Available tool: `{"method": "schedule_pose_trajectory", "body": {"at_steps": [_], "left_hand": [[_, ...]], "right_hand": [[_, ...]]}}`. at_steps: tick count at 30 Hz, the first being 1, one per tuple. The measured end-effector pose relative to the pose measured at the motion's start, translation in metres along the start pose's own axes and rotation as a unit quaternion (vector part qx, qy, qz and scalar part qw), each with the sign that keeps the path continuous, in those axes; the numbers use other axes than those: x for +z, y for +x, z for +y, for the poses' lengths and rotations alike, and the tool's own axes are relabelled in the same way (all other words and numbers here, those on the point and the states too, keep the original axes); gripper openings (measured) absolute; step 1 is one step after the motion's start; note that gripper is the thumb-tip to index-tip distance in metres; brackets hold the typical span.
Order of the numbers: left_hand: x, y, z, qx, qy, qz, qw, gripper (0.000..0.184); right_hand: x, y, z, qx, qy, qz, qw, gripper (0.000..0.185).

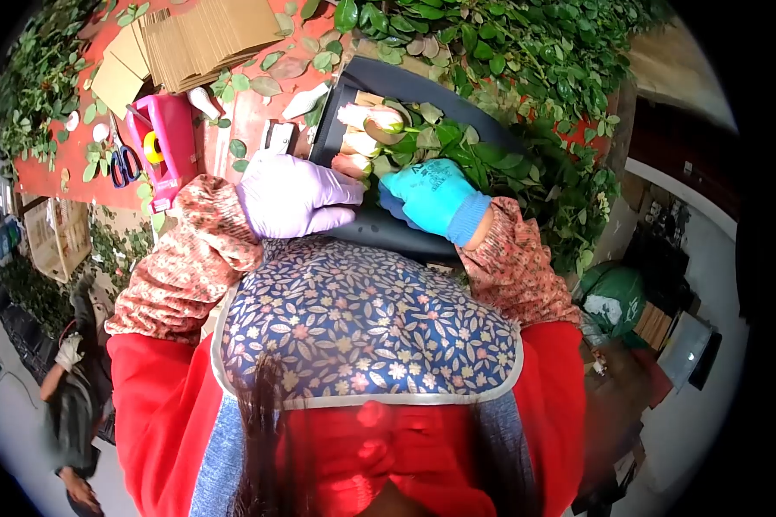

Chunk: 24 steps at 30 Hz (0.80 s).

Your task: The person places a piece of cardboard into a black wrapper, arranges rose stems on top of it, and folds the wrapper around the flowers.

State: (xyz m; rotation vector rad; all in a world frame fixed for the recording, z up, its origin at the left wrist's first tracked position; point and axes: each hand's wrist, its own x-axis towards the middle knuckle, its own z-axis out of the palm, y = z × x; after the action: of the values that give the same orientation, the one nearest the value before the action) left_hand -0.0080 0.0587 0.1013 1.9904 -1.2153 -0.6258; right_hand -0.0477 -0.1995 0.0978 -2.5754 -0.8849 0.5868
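My left hand (300, 198), in a lavender glove, reaches in from the left with its fingers stretched out, tips beside the lowest pink rose (352, 165). My right hand (433, 200) wears a blue glove; its fingers curl down by the rose stems, and what they grip is hidden. Between and above the hands lie several pale pink and cream roses (388, 121), heads to the left and leafy stems (457, 146) to the right. They rest in a black tray-like holder (422, 84), whose near edge runs under both hands.
Left of the holder are a stapler-like metal tool (278, 136), a pink tape dispenser (168, 138) and scissors (124, 162). Brown cardboard sheets (203, 43) are stacked at the back. Cut foliage (560, 52) covers the table's right side. Another person (71, 414) is at lower left.
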Motion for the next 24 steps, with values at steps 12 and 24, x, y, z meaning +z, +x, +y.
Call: {"method": "schedule_pose_trajectory", "body": {"at_steps": [12, 24], "left_hand": [[0.003, 0.007, 0.010, -0.066, 0.068, -0.071, 0.993, 0.051], [-0.008, 0.024, 0.015, -0.058, 0.071, -0.028, 0.995, 0.035]], "right_hand": [[0.019, 0.018, -0.008, 0.096, -0.172, -0.087, 0.977, 0.016], [0.006, 0.016, -0.005, 0.079, -0.146, -0.115, 0.979, 0.016]]}}
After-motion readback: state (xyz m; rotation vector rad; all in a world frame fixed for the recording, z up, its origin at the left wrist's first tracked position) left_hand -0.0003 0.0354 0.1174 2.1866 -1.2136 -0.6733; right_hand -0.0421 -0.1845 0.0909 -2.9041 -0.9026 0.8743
